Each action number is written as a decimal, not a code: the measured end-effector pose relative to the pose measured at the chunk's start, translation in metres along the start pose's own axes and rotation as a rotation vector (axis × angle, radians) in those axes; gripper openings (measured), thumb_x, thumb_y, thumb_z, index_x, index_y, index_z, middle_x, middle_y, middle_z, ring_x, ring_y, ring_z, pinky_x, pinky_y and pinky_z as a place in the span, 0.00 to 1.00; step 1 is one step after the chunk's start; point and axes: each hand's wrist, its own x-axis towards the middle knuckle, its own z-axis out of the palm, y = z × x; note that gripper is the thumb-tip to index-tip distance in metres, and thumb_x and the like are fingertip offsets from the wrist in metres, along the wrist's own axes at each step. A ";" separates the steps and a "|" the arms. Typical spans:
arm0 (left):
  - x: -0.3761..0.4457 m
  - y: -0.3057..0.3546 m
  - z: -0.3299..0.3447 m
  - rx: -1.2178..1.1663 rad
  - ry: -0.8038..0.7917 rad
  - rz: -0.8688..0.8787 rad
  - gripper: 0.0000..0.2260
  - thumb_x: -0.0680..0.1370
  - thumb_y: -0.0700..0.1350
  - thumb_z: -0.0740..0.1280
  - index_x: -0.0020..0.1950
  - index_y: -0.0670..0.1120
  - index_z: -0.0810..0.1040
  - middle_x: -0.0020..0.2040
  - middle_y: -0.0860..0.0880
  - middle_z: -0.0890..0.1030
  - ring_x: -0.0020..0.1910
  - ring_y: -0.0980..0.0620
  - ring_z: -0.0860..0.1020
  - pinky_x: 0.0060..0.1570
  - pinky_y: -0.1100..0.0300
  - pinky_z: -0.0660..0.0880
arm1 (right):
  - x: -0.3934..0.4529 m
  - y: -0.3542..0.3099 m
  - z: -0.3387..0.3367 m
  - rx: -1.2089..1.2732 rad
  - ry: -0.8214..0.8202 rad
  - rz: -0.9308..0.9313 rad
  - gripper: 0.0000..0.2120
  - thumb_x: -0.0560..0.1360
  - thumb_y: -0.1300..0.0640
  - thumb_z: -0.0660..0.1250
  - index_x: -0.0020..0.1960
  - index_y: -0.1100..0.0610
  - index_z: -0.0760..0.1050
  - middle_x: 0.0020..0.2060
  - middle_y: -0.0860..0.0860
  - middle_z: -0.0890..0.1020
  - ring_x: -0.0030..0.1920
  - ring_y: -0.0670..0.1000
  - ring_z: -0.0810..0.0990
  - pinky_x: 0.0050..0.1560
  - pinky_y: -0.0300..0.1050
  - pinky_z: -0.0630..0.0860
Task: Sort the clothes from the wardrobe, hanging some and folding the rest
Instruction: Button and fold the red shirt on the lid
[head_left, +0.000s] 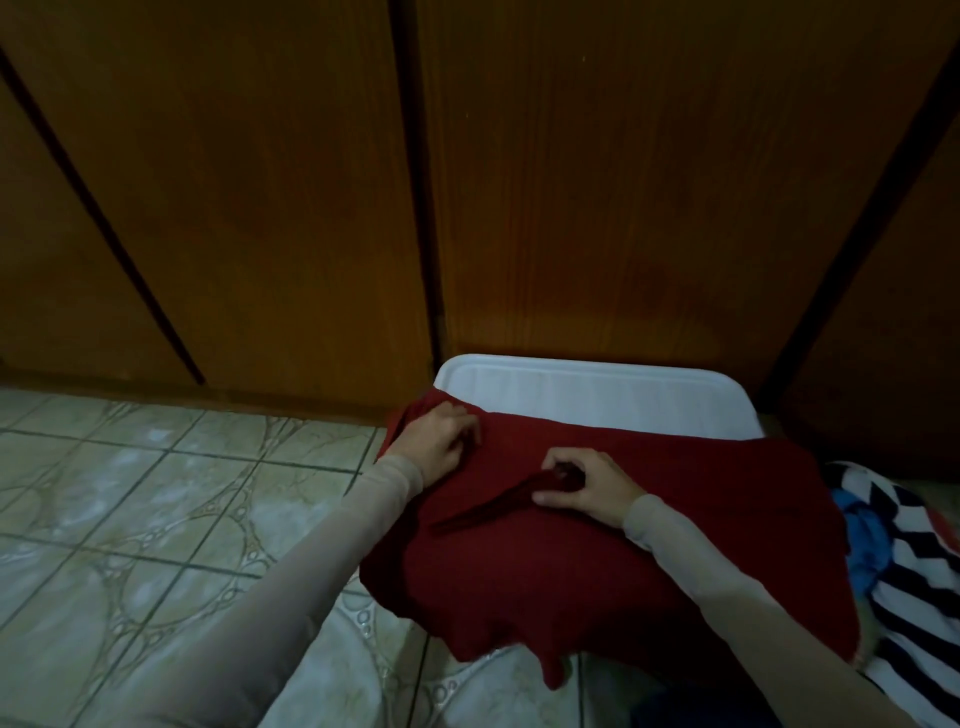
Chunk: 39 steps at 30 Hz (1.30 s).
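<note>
A dark red garment (649, 545) lies spread over a white plastic lid (597, 395) in front of the wooden wardrobe doors (311, 182). My left hand (441, 441) rests on the garment's far left corner, its fingers curled into the cloth. My right hand (582, 483) sits near the garment's middle and pinches a narrow red strip of fabric (498, 504) that runs diagonally toward the lower left. Both arms wear beige sleeves.
A pile of clothes with a black-and-white striped piece (909, 582) and a blue piece (862, 540) lies to the right of the red garment. Patterned floor tiles (156, 519) fill the left side. The wardrobe doors stand closed behind the lid.
</note>
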 end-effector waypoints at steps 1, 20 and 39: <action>0.000 -0.001 0.001 -0.059 -0.075 -0.040 0.14 0.72 0.30 0.60 0.52 0.42 0.78 0.54 0.45 0.77 0.56 0.49 0.71 0.58 0.58 0.67 | 0.001 0.000 0.000 0.028 0.037 0.032 0.08 0.69 0.52 0.74 0.46 0.50 0.76 0.47 0.48 0.80 0.52 0.48 0.78 0.57 0.42 0.71; -0.006 0.019 -0.012 -0.375 -0.059 -0.378 0.09 0.66 0.37 0.69 0.40 0.44 0.69 0.32 0.51 0.72 0.31 0.53 0.71 0.32 0.62 0.68 | 0.023 0.005 0.003 -0.158 0.375 0.365 0.14 0.76 0.53 0.66 0.57 0.58 0.69 0.42 0.52 0.74 0.43 0.51 0.74 0.46 0.45 0.72; 0.007 0.097 0.051 0.131 -0.173 -0.223 0.23 0.83 0.55 0.44 0.77 0.54 0.49 0.78 0.50 0.48 0.76 0.51 0.45 0.72 0.44 0.37 | -0.072 0.066 -0.048 -0.692 0.264 0.579 0.27 0.80 0.39 0.45 0.76 0.45 0.45 0.77 0.51 0.45 0.76 0.51 0.43 0.74 0.55 0.38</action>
